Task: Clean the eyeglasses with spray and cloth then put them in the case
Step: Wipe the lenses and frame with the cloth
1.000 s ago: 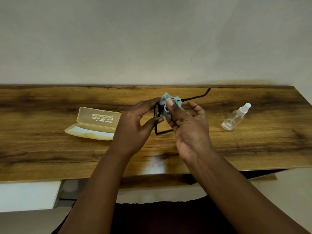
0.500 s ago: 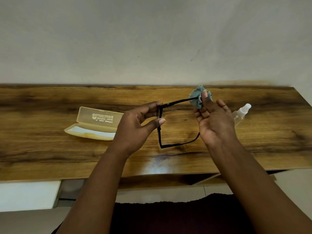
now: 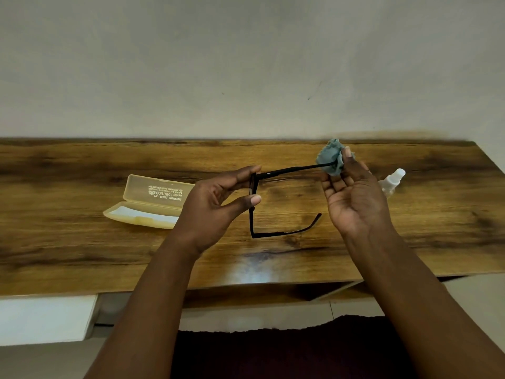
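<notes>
On the raised lid of the open case (image 3: 159,193) you can see several lines of pale print, upside down to you. The largest word looks like a brand name, but you cannot read it with certainty, and the smaller lines with digits are too blurred. On the upper arm of the eyeglasses (image 3: 268,174) sits a tiny pale mark like an infinity sign.

A wooden table (image 3: 82,255) stands against a plain wall (image 3: 246,64).
</notes>
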